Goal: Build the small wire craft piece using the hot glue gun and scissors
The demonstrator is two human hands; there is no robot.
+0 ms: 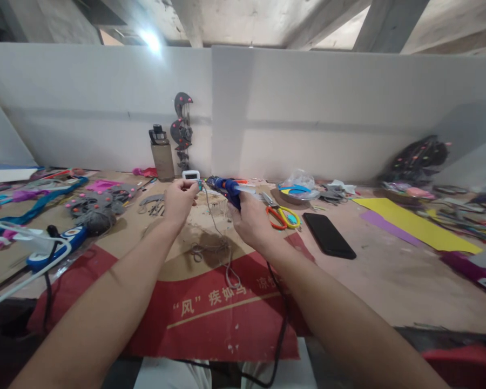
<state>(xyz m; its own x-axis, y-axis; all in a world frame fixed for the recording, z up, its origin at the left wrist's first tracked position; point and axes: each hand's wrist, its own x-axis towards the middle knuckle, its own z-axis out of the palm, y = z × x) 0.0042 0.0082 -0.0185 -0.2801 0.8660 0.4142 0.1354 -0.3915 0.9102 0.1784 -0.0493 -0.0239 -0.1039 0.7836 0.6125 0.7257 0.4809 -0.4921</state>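
Observation:
My right hand [253, 219] is wrapped around a blue hot glue gun [230, 190], whose nozzle points left toward my other hand. My left hand [180, 201] is pinched closed at a thin grey cord [213, 216]; a tiny teal bit shows by the fingertips. From there the cord hangs down and lies in loose loops over the red and brown cardboard [222, 313]. Scissors [282, 216] with orange and yellow handles lie just right of my right hand. A black power cable [282, 324] runs below my right forearm.
A black phone [329, 235] lies at right, near yellow sheets [413, 221]. A bottle [162, 156] stands at the back beside a hanging grey ornament [182, 127]. Grey pieces with pink dots [101, 202] and a blue power strip [59, 248] are at left. A plastic bowl [297, 192] sits behind the scissors.

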